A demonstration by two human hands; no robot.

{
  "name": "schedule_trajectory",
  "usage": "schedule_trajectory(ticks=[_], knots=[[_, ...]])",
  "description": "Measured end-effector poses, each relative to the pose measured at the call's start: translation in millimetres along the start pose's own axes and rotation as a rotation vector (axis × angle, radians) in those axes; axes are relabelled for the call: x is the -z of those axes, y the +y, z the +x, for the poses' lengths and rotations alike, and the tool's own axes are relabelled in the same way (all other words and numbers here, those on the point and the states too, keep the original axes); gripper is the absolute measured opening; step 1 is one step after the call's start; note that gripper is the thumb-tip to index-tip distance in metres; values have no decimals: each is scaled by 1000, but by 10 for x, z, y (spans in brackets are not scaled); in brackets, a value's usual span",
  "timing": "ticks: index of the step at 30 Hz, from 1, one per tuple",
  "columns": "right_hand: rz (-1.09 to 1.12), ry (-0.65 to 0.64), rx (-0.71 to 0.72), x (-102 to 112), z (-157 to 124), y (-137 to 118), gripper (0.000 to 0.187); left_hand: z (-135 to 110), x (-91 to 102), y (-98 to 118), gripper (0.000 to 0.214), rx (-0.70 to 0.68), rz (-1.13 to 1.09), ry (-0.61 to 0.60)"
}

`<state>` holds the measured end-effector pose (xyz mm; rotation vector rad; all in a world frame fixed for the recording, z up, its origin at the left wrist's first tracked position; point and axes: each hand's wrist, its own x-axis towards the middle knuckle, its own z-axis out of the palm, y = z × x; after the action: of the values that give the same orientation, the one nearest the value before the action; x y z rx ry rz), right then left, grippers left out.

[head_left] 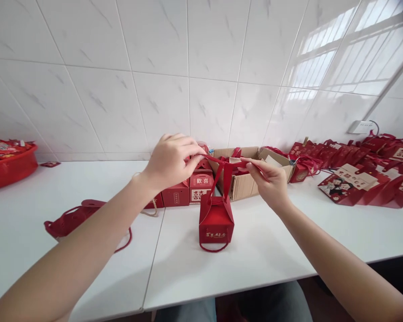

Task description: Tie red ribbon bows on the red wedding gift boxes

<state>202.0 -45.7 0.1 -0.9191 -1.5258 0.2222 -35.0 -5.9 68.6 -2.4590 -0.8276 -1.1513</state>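
A: Where was the box?
B: Box (216, 226) stood upright on the surface (255, 264), between the two forearms. Gold lettering on the near face, red cord (214, 250) looped low at the front.

A: Left hand (169, 156)?
B: Raised above the box, to its left. Thumb and fingers pinched one end of the ribbon (227, 181).

A: Right hand (272, 183)?
B: Same on its side: thumb and fingers gripped the other end, about level with the left.

A: Ribbon path?
B: Two strands rose from the box top, met above it, then ran out to each hand. Couldn't tell whether they were just crossed or looped together there.

A: Behind that?
B: Carton (245, 187) behind and a bit right, red items inside. Boxes (176, 194) just left of it, red, some with white characters, partly behind the left hand.

A: Left side?
B: Packaging (79, 217), red, lay partly hidden by the left forearm; exact form unclear. Farther left, a red basin (11, 172) held wrapped packets, with one small packet (50, 164) on the surface beside it.

A: Right side?
B: Bags (366, 185), red, crowded together well apart from the box. Socket strip (360, 127) above them, against the tiled wall (161, 103).
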Motion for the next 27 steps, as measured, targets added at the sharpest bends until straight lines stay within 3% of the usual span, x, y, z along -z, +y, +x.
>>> schedule_trajectory(ticks=[4,9,16,23,27], knots=[[-85,35,-49,173,-172,59,16,-194,36,-122,21,46,21,-41],[-296,-4,-235,449,-448,213,22,-589,72,-370,15,88,81,-37],[-512,-189,-544,1026,-987,548,33,-1223,102,-721,16,245,191,-340],[-453,-263,-722,1227,-1178,571,45,-1216,5,-531,26,404,414,-637],[-453,-289,-749,1234,-1195,575,46,-1160,32,-437,29,436,452,-679]])
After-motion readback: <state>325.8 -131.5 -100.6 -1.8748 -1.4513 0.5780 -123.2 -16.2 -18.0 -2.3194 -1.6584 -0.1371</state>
